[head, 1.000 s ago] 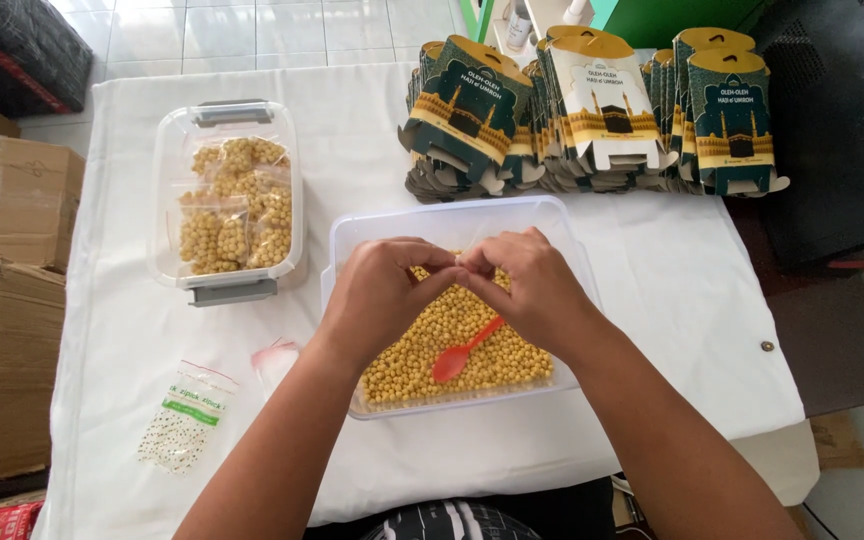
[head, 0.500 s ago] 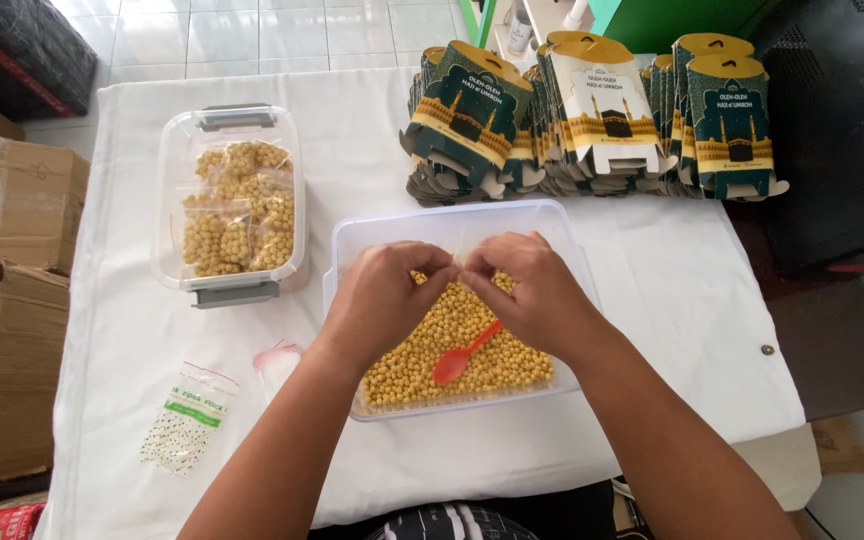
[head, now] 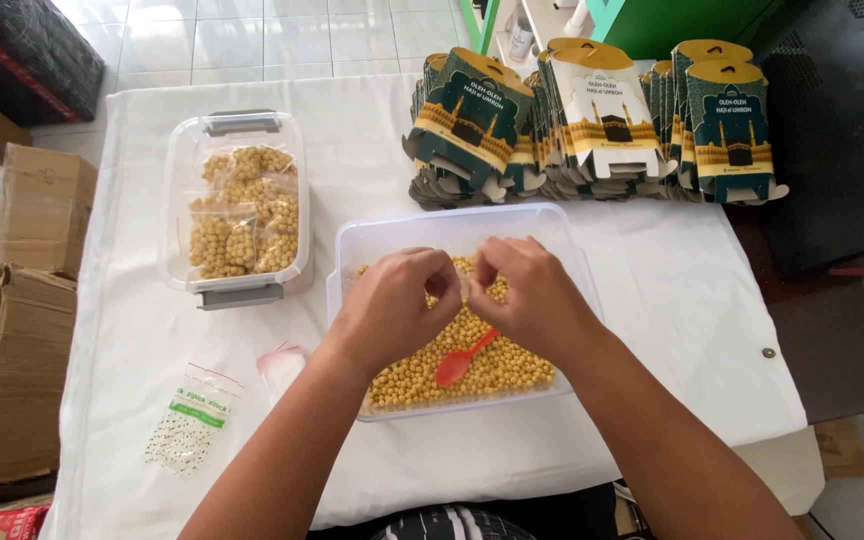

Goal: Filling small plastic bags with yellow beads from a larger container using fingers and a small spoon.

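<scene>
- The left hand (head: 392,305) and right hand (head: 530,300) met over a clear, rounded-corner plastic tub (head: 552,232), fingertips pinched together on something small and thin between them; what it was could not be told.
- The tub sat mid-bench, holding small round yellow chickpeas (head: 497,370), matte and pebbly, with a glossy red plastic spoon (head: 460,362) lying on them.
- To the left stood a second clear container (head: 180,200) with grey clip latches, filled with small packed bags (head: 242,215).
- A pack of clear zip bags (head: 190,425) lay on the white cloth-covered bench (head: 672,330).
- Flat printed cardboard boxes (head: 592,125) were stacked behind.
</scene>
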